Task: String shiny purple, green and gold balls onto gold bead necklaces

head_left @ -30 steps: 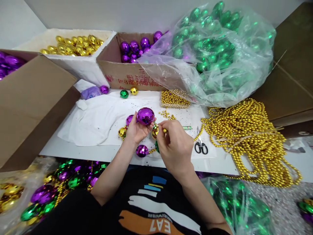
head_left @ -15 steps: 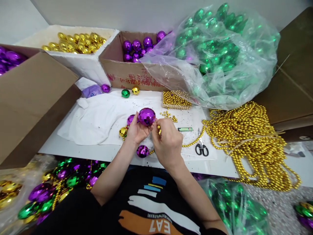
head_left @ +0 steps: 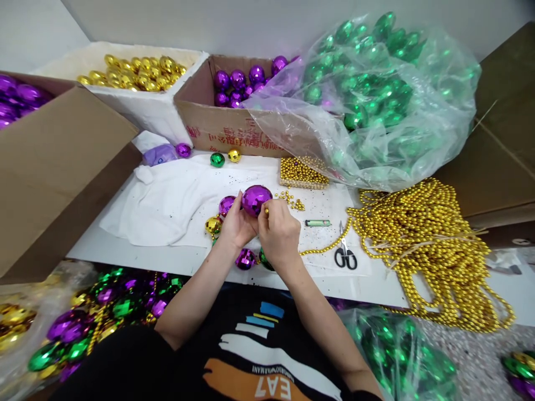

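Observation:
My left hand (head_left: 239, 225) is wrapped round a large purple faceted ball (head_left: 256, 200), held a little above the white cloth. Against the ball's right side, my right hand (head_left: 278, 231) is closed, with a small gold bead (head_left: 266, 210) showing at its fingertips. Around my hands lie another purple ball (head_left: 227, 205), a gold ball (head_left: 213, 225), a dark purple ball (head_left: 245, 259) and a green ball (head_left: 266, 259) partly hidden by my right hand. A gold bead strand (head_left: 326, 248) runs off to the right.
Scissors (head_left: 345, 253) and a green lighter-like tube (head_left: 317, 223) lie right of my hands, near a tray of gold beads (head_left: 303, 174). Boxes (head_left: 234, 125) of balls and a plastic bag of green balls (head_left: 376, 106) stand behind. Gold bead strands (head_left: 422, 245) are heaped at right.
My right hand has drawn in closer to the purple ball, its fingers now against the ball's side. A green ball has come into view beneath that hand.

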The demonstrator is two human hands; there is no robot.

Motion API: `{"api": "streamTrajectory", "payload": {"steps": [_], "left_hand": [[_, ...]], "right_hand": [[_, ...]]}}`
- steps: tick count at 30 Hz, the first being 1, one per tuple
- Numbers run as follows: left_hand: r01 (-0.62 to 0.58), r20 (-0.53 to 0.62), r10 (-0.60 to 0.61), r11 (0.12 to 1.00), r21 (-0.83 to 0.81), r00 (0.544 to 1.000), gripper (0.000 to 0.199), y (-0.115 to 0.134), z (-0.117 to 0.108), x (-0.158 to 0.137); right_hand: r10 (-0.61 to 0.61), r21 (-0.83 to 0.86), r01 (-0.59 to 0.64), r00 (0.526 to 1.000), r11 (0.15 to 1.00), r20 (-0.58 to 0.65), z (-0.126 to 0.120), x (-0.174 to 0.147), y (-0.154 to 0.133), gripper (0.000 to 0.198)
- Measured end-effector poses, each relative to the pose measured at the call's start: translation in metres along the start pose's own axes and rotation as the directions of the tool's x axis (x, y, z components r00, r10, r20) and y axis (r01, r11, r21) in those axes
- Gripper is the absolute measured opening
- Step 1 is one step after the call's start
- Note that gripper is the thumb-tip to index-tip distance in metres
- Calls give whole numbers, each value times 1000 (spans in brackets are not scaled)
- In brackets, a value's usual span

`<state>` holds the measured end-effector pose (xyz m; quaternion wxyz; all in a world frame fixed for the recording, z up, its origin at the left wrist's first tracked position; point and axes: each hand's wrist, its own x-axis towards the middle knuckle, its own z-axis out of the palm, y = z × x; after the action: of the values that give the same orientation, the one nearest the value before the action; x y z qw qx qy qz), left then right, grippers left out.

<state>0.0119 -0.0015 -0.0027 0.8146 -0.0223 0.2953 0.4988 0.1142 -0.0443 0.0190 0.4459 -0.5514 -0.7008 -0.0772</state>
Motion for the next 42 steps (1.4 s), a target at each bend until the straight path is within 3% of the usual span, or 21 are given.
{"api": "streamTrajectory", "payload": {"steps": [4, 6, 8, 11, 15, 18, 21, 25, 28, 32, 35, 39, 42], "left_hand": [[-2, 82, -5, 996, 95, 997, 43, 5, 9, -3], [-32, 172, -3, 979, 202, 985, 38, 9, 21, -2], [-134, 253, 57, 945, 299, 966, 29, 11, 35, 3], [-325, 321, 201, 857, 400, 925, 18, 8, 55, 17], [-441, 364, 273, 715, 542, 890, 19, -6, 71, 39], [-496, 428, 263, 582, 644, 864, 20, -14, 78, 49], [-575, 527, 242, 460, 677, 815, 21, -19, 83, 56], [-654, 612, 239, 359, 666, 754, 22, -29, 87, 66], [-662, 624, 229, 333, 671, 747, 21, -38, 87, 73], [-667, 642, 201, 348, 659, 740, 21, -47, 89, 73], [-651, 631, 192, 371, 663, 752, 25, -50, 92, 70], [-626, 626, 158, 418, 659, 764, 30, -46, 90, 70], [-616, 648, 42, 359, 701, 761, 42, -31, 73, 66]], "right_hand": [[82, 54, -80, 996, 995, -22, -1, -3, 8, 17], [185, 147, -177, 982, 973, -42, -9, -2, 17, 16], [318, 274, -297, 947, 915, -36, -17, -1, 31, 17], [498, 449, -481, 863, 753, 89, -25, -4, 56, 21], [607, 544, -707, 691, 453, 393, -24, -17, 88, 31], [644, 559, -746, 634, 362, 428, -21, -26, 105, 41], [680, 482, -751, 639, 452, 359, -24, -28, 118, 51], [602, 217, -614, 788, 759, 127, -33, -25, 127, 50], [514, 172, -534, 845, 828, 146, -36, -21, 129, 40], [503, 245, -557, 827, 794, 249, -30, -18, 133, 22], [560, 326, -619, 785, 714, 264, -22, -19, 136, 14], [651, 523, -699, 690, 488, 315, -17, -20, 134, 17], [708, 661, -679, 634, 319, 310, -26, -15, 128, 22]]}}
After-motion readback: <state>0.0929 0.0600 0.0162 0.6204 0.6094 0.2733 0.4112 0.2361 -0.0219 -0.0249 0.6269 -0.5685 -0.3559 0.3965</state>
